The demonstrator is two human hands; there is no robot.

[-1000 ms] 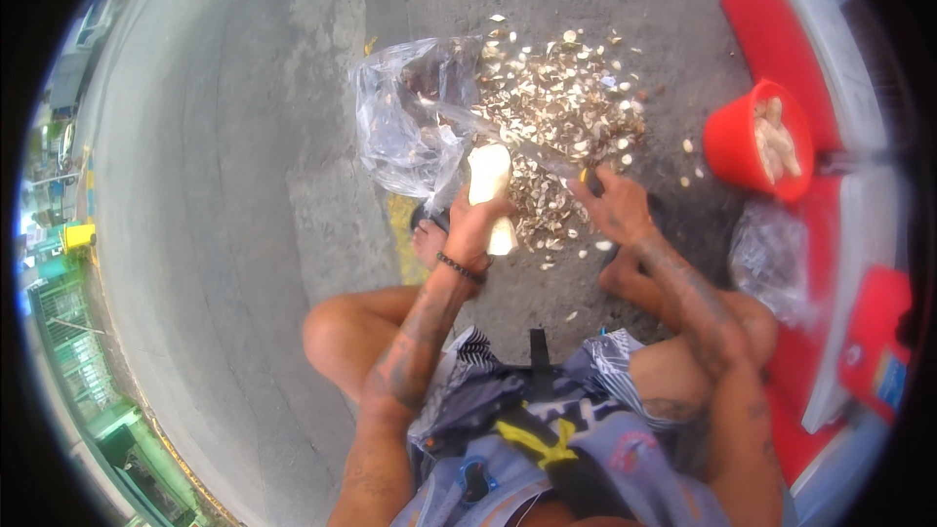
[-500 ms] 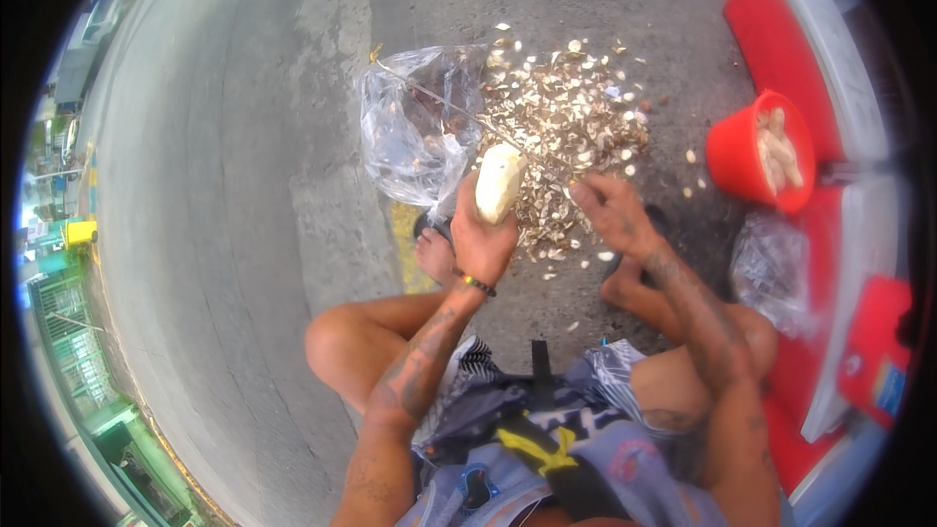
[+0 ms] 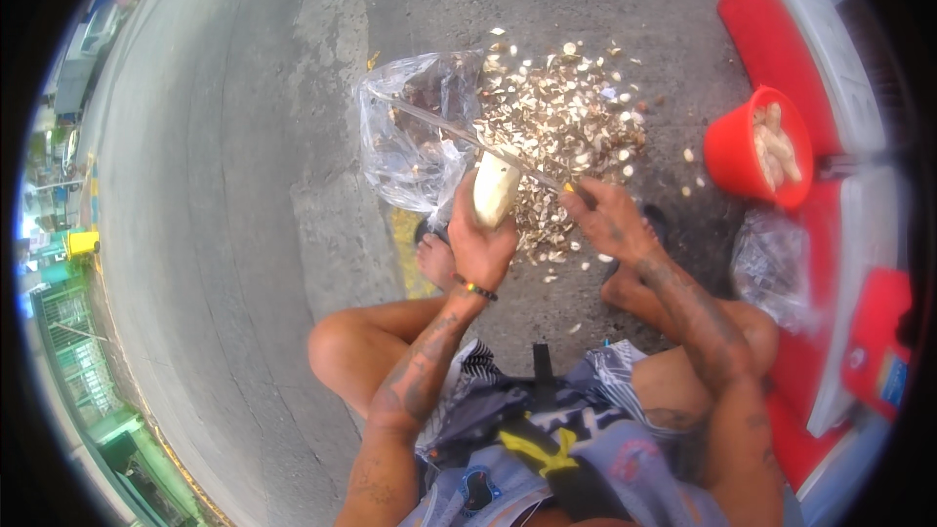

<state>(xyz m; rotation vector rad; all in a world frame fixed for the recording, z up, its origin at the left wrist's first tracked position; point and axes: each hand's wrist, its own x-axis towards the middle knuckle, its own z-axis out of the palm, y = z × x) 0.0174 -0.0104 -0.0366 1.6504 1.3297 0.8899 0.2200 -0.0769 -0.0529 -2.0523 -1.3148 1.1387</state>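
The root (image 3: 493, 197) is creamy white, the knife blade (image 3: 439, 124) dull grey with yellow near the grip. Peelings (image 3: 561, 117) mix cream and brown in a mottled scatter beside a colourless, see-through plastic bag (image 3: 405, 151). A bright red bucket (image 3: 724, 151) holds pale cream roots (image 3: 773, 144). The ground (image 3: 244, 156) is grey, with a faded yellow patch. The bracelet (image 3: 475, 289) is dark with yellow and red beads; the shorts (image 3: 476, 359) show black-and-white stripes.
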